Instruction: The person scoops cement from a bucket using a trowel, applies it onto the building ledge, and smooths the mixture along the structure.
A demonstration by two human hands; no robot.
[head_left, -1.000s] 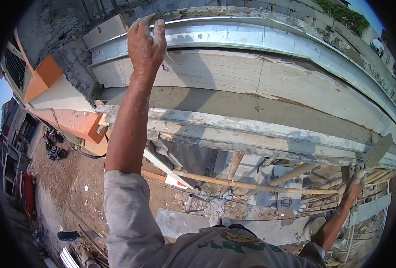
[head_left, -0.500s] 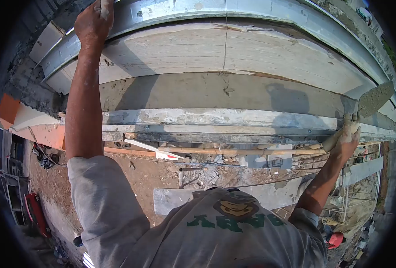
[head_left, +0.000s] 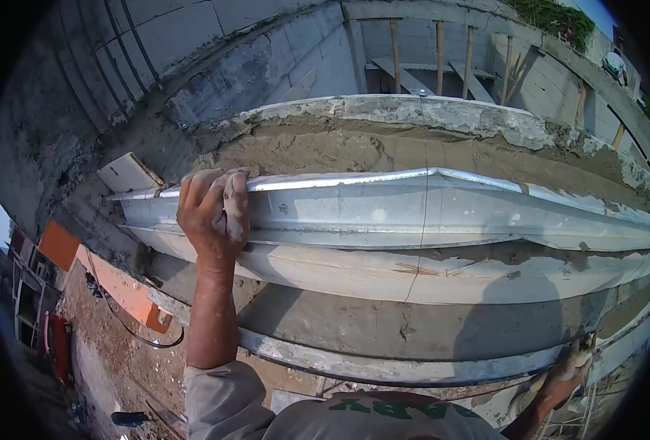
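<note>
My left hand is closed over the upper rim of a long silver metal channel, fingers hooked across its edge. Directly below the channel runs a pale wooden board. Between that board and a mortar-stained whitish edge strip lies a smooth band of grey mortar. Low on the right, my right hand is wrapped round the handle of a trowel. The trowel's mortar-covered blade is close to the band's right end and hard to tell from it.
Rough mortar fills the gap behind the channel, along a concrete ledge. Wooden props stand in the recess beyond. A thin line hangs across the channel. Far below at left are dirt ground and a red car.
The view has tilted up and forward, bringing the ledge and props into sight. My left hand still grips the channel. My right hand, with the trowel, now appears lower in view.
</note>
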